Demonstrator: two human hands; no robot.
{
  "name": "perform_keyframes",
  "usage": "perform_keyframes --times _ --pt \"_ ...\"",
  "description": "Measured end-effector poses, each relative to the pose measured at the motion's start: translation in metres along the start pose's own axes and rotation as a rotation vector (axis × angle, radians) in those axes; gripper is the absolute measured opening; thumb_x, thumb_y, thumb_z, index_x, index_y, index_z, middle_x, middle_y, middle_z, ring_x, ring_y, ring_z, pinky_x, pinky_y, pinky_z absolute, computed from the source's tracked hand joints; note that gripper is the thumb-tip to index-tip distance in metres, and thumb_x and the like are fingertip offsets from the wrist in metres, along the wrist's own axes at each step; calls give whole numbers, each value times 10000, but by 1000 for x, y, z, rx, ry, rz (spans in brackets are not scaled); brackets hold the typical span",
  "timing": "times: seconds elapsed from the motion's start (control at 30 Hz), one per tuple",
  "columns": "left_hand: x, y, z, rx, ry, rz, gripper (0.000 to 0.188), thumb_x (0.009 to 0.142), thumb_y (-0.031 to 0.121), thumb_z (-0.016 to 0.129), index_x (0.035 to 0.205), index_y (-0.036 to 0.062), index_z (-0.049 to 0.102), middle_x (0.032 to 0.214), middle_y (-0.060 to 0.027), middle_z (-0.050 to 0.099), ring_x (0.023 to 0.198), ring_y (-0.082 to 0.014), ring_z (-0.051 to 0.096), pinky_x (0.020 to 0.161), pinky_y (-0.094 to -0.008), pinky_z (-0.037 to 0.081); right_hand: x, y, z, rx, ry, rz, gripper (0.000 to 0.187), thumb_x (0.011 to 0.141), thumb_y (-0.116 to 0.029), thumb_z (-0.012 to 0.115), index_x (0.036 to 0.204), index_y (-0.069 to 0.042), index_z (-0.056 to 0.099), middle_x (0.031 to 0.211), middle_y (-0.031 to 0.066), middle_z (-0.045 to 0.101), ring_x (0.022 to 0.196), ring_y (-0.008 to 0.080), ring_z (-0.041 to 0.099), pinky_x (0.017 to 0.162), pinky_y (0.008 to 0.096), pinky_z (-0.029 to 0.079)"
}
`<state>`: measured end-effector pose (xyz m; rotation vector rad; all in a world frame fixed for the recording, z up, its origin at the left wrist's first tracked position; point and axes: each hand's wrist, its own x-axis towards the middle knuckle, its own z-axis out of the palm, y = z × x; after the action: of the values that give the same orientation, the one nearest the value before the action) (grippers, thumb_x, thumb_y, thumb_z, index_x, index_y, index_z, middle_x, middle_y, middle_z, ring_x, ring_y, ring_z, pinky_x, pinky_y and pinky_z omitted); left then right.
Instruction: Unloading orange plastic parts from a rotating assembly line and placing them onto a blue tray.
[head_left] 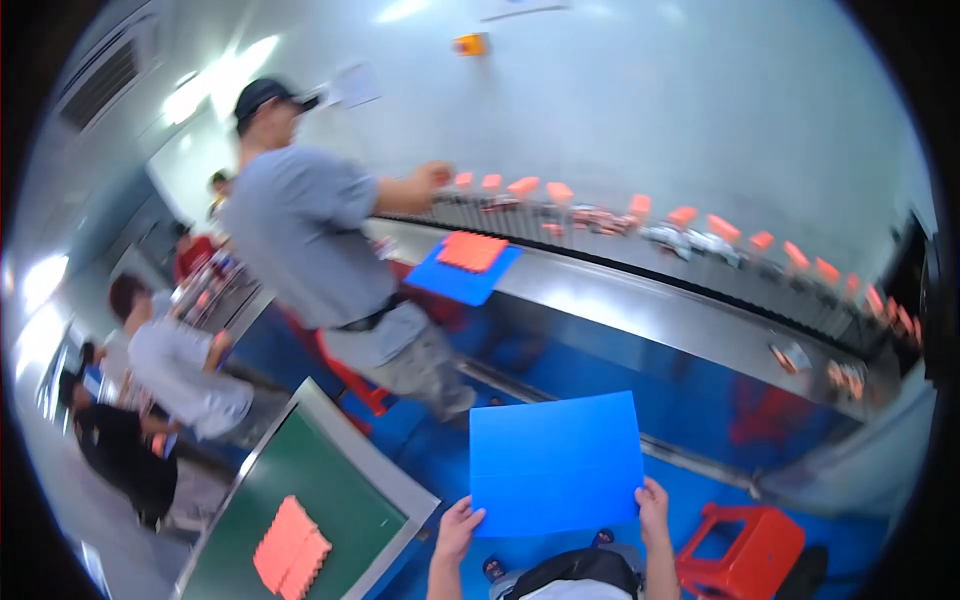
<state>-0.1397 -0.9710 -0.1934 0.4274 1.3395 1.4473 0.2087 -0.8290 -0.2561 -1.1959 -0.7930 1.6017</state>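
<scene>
I hold a flat blue sheet (556, 464) out in front of me, its face bare apart from a faint crease across the middle. My left hand (459, 527) grips its lower left edge, thumb on top. At the lower right edge my right hand (653, 508) pinches it the same way. Left of my left hand, a green-topped table (345, 470) bears a stack of orange-pink pieces with scalloped edges (291, 548).
A co-worker (310, 230) in grey stands ahead left, reaching over a long steel conveyor bench (620, 310). Another blue sheet (460, 283) there carries orange pieces (472, 251). Upright orange pieces (722, 228) line the conveyor. A red stool (745, 550) stands at my right; more people (190, 365) work far left.
</scene>
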Motion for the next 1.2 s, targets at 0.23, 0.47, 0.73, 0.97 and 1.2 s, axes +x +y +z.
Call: perform_keyframes --times 0.23,0.47,0.73,0.97,1.2 --pt "196 -54 190 141 -181 24 434 929 -61 596 1354 -38 513 1208 -125 675 1063 -196 657 948 -323 515 130 -55 -111 -39 413 -96 480 817 90 667 1280 8 572 1259 143 607 1027 197 641 856 287 527" --pt "343 -72 351 192 -319 3 436 936 -11 612 1359 -14 510 1114 -131 699 975 -201 681 833 -337 576 278 -62 -214 -218 454 -386 479 809 77 702 1266 5 576 1270 126 555 1109 228 617 884 317 539" --pt "535 -63 373 409 -164 -43 720 836 7 742 1427 14 331 1086 -186 678 896 -243 684 704 -353 589 427 -122 -134 -555 630 -344 607 765 40 776 1316 -15 528 1291 154 548 1061 237 643 865 341 563" --pt "752 95 232 484 -167 26 595 777 103 830 1251 67 473 936 -68 566 774 -184 612 551 -319 548 558 -88 133 -413 831 -241 679 709 -66 852 1312 -29 542 1241 158 597 1009 237 649 844 349 554" --pt "868 210 134 623 -91 145 593 852 186 781 1307 -18 461 1074 -100 558 869 -159 546 784 -288 481 617 -118 295 -635 921 -211 618 769 -156 832 1306 -45 547 1249 146 577 1119 258 602 858 360 546"
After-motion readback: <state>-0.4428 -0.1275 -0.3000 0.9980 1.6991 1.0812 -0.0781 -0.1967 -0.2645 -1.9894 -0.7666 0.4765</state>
